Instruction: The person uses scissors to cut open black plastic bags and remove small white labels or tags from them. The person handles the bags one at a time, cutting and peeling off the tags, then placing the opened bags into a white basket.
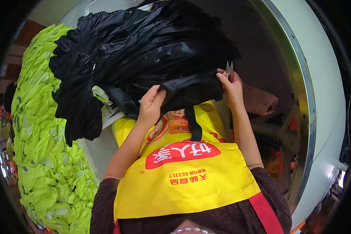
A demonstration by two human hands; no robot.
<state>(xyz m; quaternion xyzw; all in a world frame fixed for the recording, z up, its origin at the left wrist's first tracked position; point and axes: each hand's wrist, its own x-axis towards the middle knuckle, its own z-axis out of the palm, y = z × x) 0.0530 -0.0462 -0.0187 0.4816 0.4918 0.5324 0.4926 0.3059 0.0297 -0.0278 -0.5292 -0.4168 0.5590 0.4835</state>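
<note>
A black fabric piece [191, 89] is stretched between my two hands above my lap. My left hand [152, 103] pinches its near left part, thumb on top. At its right end, the fingers of my right hand [232, 86] close on the fabric edge. That same hand also holds small thread snips [229, 67], their two pointed blades standing up, slightly apart. Beyond my hands spreads a large heap of black garments [144, 46], gathered in folds. A pale yellow-green scrap [100, 94] lies against the heap's near left side.
A long pile of neon yellow-green garments [54, 156] runs down the left side. Under the black heap a white plastic surface [93, 150] shows in part. At right curves a pale tabletop [327, 128] with a metal edge [306, 97]. A pinkish-brown object [261, 100] sits below, beside my right forearm.
</note>
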